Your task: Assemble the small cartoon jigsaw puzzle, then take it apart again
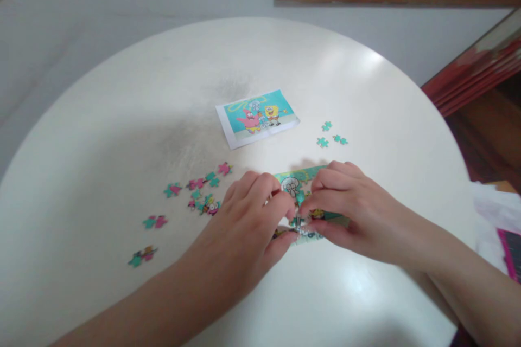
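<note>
A partly assembled jigsaw puzzle [291,185] lies on the white table, showing a pale cartoon head on a teal background. My left hand [254,222] is at its left side, fingers curled, with thumb and forefinger closing on its middle. From the right, my right hand [345,206] reaches over the puzzle and grips it with bent fingers and thumb. Both sets of fingertips nearly meet around the pieces below the head. My hands cover much of the puzzle, and the exact piece under the fingertips is blurred.
Behind the puzzle lies a reference picture [260,116] of cartoon figures. Several loose pink and teal pieces [196,183] are scattered left of my left hand. A few teal pieces [323,142] lie at the right. The round table [122,92] stands near a wall.
</note>
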Motion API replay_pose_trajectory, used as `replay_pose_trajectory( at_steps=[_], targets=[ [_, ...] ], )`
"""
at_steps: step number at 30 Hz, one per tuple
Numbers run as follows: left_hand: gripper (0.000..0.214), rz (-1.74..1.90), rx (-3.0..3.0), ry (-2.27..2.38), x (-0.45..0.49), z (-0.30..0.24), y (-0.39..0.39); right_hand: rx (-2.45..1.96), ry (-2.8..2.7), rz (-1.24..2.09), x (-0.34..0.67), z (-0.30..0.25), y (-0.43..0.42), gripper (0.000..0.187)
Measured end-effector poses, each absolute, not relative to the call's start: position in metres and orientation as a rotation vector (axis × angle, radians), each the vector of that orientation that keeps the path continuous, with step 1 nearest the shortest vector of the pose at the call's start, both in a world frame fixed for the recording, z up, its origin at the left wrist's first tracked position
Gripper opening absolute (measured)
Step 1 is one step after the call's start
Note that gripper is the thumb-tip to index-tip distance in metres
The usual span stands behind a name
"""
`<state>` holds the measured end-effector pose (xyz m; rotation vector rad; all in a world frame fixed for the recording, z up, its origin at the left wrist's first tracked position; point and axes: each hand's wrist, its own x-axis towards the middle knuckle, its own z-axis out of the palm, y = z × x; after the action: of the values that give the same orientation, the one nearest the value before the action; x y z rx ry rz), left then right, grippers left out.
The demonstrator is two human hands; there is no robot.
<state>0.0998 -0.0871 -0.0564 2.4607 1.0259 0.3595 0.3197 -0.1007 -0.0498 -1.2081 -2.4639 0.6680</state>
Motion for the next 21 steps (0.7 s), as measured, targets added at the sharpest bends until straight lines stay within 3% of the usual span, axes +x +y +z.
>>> replay_pose_trajectory(
  at_steps=[21],
  targets=[
    [0.011,0.347,2.455,1.022,0.1005,-0.0557,-0.0874,-1.194,-2.475,0.717,0.3169,-0.0522,-0.0999,0.015]
  ],
)
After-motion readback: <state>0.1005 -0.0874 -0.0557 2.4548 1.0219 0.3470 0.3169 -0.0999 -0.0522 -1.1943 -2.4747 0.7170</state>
